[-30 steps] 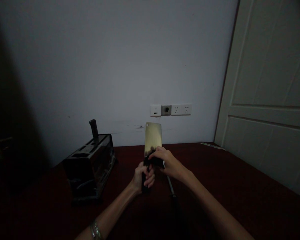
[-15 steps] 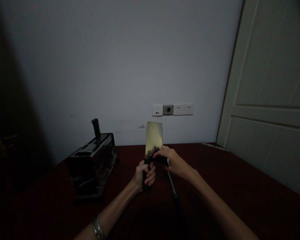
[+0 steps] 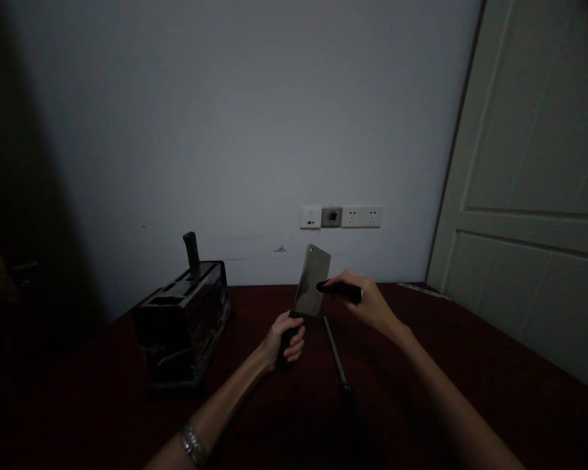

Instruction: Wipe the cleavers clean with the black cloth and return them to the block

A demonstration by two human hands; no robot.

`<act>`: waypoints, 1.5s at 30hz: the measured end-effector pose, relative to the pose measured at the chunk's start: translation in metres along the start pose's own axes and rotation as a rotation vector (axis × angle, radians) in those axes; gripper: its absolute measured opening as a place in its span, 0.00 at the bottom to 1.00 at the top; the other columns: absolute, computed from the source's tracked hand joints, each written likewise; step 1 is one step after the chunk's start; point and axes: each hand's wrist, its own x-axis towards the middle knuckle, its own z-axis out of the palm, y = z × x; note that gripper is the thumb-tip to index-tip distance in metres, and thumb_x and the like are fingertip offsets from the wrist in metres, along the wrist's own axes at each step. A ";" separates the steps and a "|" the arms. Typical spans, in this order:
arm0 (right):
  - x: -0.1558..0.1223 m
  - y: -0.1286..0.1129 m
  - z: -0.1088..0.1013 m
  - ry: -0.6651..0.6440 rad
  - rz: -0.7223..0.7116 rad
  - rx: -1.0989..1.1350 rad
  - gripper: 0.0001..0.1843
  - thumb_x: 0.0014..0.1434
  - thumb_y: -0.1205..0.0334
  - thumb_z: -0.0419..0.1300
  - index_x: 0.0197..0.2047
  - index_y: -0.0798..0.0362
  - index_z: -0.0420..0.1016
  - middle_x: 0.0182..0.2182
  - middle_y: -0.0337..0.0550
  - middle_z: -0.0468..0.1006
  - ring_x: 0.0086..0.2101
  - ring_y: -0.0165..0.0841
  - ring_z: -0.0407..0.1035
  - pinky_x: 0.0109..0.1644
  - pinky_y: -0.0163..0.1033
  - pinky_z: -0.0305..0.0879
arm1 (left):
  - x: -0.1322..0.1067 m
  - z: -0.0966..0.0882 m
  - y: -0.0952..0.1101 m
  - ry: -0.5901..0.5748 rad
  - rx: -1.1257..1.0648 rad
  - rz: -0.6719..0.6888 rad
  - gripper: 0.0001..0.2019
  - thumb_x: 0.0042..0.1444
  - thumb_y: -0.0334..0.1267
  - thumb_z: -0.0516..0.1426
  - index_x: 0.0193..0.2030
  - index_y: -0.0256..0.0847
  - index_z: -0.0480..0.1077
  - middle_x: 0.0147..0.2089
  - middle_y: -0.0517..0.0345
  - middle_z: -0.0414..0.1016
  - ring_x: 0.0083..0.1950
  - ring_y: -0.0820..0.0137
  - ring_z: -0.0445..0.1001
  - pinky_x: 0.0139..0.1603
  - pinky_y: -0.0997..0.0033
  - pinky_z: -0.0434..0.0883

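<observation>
My left hand is closed round the black handle of a cleaver. Its broad blade points up and leans to the right, with a small hole near the top corner. Between the fingers of my right hand is a black elongated object with a pale end; its kind is unclear. The tip of this object is close to the blade's right edge, and I cannot tell whether they touch. Below both hands a sharpening steel lies on the dark red table, its black handle toward me.
A black knife block stands at the left, with one black knife handle sticking up from it. The wall behind carries a row of sockets. A flat strip lies at the table's back right, near the white door.
The cleaver has tilted from nearly upright toward the right. My right hand has moved right and slightly up, bringing the black object from the blade's base to beside its right edge.
</observation>
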 end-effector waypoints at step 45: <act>-0.003 0.010 -0.036 0.377 0.019 -0.011 0.10 0.53 0.63 0.56 0.40 0.51 0.72 0.36 0.44 0.74 0.37 0.36 0.69 0.42 0.43 0.64 | 0.009 0.001 0.002 0.324 0.239 0.026 0.22 0.53 0.56 0.47 0.32 0.35 0.63 0.19 0.64 0.64 0.11 0.79 0.60 0.08 0.81 0.55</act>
